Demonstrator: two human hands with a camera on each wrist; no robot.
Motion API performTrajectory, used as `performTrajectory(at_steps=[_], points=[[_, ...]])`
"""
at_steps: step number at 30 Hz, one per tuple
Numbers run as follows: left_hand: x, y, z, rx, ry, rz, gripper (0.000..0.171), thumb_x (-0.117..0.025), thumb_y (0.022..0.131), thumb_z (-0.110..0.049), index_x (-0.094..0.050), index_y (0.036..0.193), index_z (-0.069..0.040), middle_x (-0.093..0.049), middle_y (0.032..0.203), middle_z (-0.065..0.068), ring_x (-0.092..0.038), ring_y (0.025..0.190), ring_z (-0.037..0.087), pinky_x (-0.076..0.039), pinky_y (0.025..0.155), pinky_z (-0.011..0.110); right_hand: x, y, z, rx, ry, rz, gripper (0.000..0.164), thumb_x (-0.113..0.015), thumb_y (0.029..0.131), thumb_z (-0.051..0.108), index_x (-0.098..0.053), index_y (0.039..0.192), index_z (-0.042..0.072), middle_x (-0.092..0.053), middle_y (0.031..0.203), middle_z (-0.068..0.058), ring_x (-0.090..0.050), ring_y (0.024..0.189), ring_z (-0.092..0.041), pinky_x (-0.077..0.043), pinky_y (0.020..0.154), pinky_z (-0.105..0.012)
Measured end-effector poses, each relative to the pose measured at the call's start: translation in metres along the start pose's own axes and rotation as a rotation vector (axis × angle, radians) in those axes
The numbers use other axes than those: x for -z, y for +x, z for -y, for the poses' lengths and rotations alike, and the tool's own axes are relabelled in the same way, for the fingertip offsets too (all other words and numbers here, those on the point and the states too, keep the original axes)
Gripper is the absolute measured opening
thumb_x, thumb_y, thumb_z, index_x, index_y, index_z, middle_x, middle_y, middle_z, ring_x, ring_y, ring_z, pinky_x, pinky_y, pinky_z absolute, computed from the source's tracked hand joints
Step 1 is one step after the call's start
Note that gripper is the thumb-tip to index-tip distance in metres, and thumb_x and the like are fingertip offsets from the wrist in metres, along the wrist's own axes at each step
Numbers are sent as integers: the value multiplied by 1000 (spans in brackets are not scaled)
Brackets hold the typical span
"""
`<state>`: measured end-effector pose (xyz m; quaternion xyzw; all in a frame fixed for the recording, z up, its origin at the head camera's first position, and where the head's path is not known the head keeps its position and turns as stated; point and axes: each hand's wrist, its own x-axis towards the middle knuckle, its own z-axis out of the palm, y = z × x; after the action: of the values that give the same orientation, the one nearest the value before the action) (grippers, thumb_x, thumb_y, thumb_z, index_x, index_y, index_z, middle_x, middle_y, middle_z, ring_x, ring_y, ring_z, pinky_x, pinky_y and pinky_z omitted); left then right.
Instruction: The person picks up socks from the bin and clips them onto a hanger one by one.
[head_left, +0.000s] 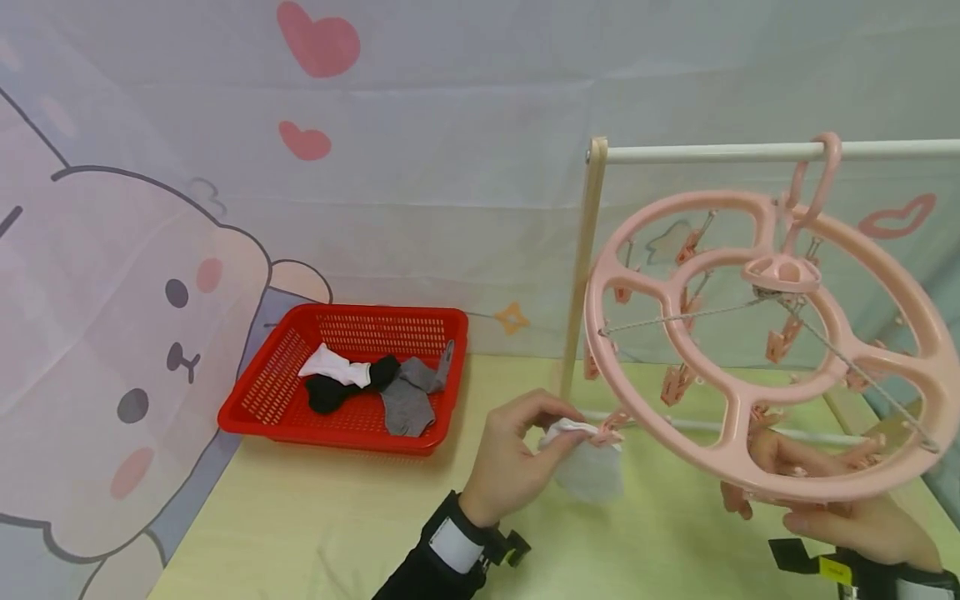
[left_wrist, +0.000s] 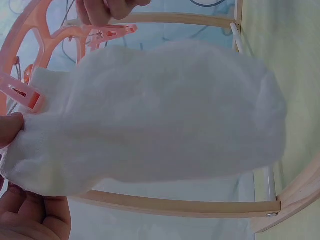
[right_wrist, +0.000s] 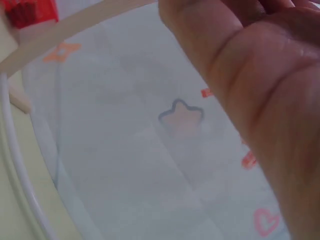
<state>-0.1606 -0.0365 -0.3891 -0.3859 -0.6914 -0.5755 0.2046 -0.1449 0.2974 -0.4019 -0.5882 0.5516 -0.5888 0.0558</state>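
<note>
1. White sock (head_left: 596, 477): hung from the left hand (head_left: 517, 458), left of the round pink hanger (head_left: 735, 421); 1 pink clip (head_left: 609, 427) met its cuff.
2. Left hand: thumb and fingers pinched the cuff, just beside the clip.
3. Right hand (head_left: 862, 525): under the hanger's near rim, fingers partly hidden; could not tell whether they gripped anything.
4. Hanger: hooked over a white rod (head_left: 712, 153), more clips dangling.
5. Red basket (head_left: 337, 439): on the table (head_left: 300, 517), left of both hands; held white, black and grey garments (head_left: 407, 408).
</note>
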Motion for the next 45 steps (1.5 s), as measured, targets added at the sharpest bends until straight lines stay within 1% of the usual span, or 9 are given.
performTrajectory(at_steps=[6,13,19,24,28,32,35,40,45], points=[[0,1,1,0,4,-8,19,-73,81,8,-67,97,-1,-69,91,8,-61,78,13,-55,71,30,15,-23,6,-37,52,-15,39,-37,90,-25,-40,129,-21,-50,127,-27,-55,111,-34,-46,95,-35],[0,1,1,-10,-3,-12,19,-73,81,8,-67,97,-1,-70,90,9,-62,78,12,-54,72,29,22,-38,12,-395,-106,-96,61,-36,87,-32,-24,144,-16,-63,114,-19,-65,93,-24,-54,68,-35],[1,1,1,-5,4,-16,19,-73,81,8,-67,96,-2,-70,90,9,-63,78,13,-55,71,30,18,-29,5,-430,-182,-156,65,-40,87,-31,-22,147,-13,-67,110,-20,-67,97,-25,-56,75,-33],[1,2,0,-1,2,-13,18,-72,81,8,-67,96,-1,-69,90,11,-63,78,14,-55,71,30,10,-22,6,-493,-215,-175,72,-38,91,-26,-7,153,-6,-61,127,-18,-62,112,-20,-52,87,-27],[1,2,0,3,3,-11,18,-72,81,8,-67,97,-1,-69,90,11,-62,78,13,-55,71,30,5,-18,9,-567,-309,-189,63,-39,96,-19,-18,153,-4,-57,136,-11,-54,123,-10,-48,92,-22],[1,2,1,5,6,-10,19,-72,82,8,-67,97,-2,-69,91,10,-62,78,13,-55,71,30,2,-16,12,-639,-573,-219,54,-51,96,-9,-43,147,6,-49,145,6,-40,130,4,-42,89,-12],[2,2,2,2,13,-5,18,-72,82,7,-67,97,-2,-70,90,9,-62,77,13,-55,70,30,1,-14,13,-655,-691,-181,48,-56,95,-4,-55,139,14,-56,139,7,-46,126,3,-44,86,-13],[2,1,4,2,10,17,19,-73,81,8,-67,97,0,-69,90,9,-61,76,13,-55,68,30,2,-12,10,-642,-570,-167,49,-57,94,-7,-52,140,7,-61,132,5,-55,118,-2,-52,81,-23],[2,1,3,22,14,44,20,-73,81,7,-66,98,0,-69,91,10,-62,75,14,-56,66,33,-6,-12,12,-719,-649,-266,65,-69,88,0,-45,147,11,-50,137,20,-53,111,4,-51,71,-21]])
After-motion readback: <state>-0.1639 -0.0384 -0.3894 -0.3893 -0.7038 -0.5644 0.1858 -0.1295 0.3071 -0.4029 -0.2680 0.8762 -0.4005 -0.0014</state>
